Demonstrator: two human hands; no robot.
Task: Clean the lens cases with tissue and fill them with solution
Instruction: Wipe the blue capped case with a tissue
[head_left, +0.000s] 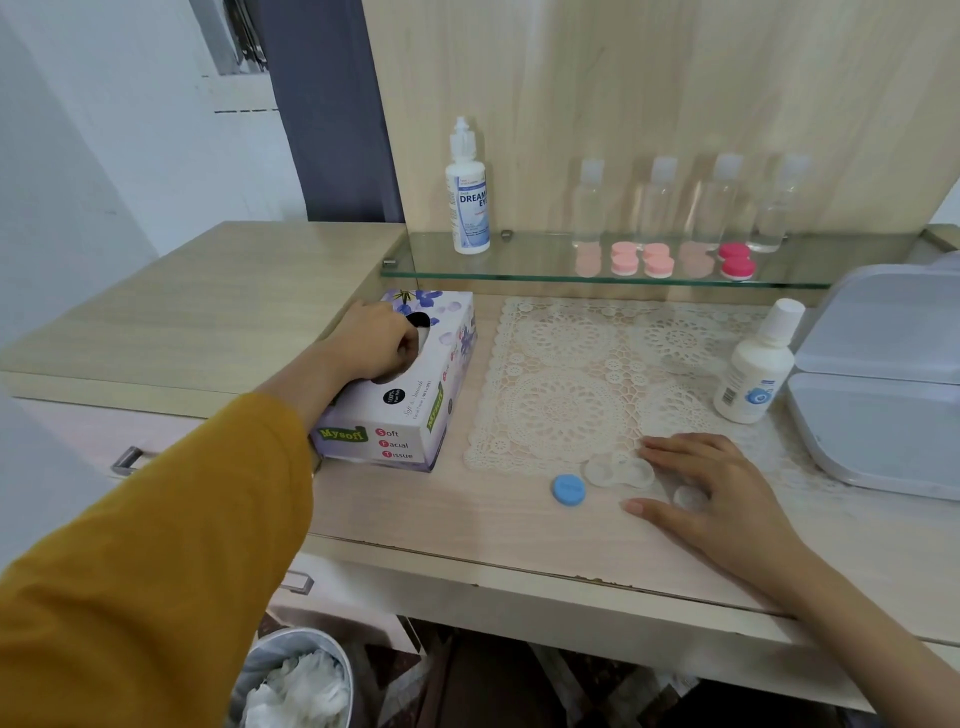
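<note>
A clear lens case (621, 472) lies open on the desk at the lace mat's front edge. Its blue cap (568, 489) lies to its left and a clear white cap (690, 498) lies under my right palm's edge. My right hand (719, 486) rests flat with straight fingers beside the case. My left hand (376, 340) is curled into the slot of the purple tissue box (415, 410); the fingertips are hidden inside. A white solution bottle (756, 366) stands at the right of the mat.
A glass shelf (524, 270) carries a tall solution bottle (467, 200), several clear bottles and pink lens cases (641, 259). Grey lidded boxes (883, 379) stand at the right. A bin with used tissues (296, 680) sits under the desk. The lace mat (571, 384) covers the middle.
</note>
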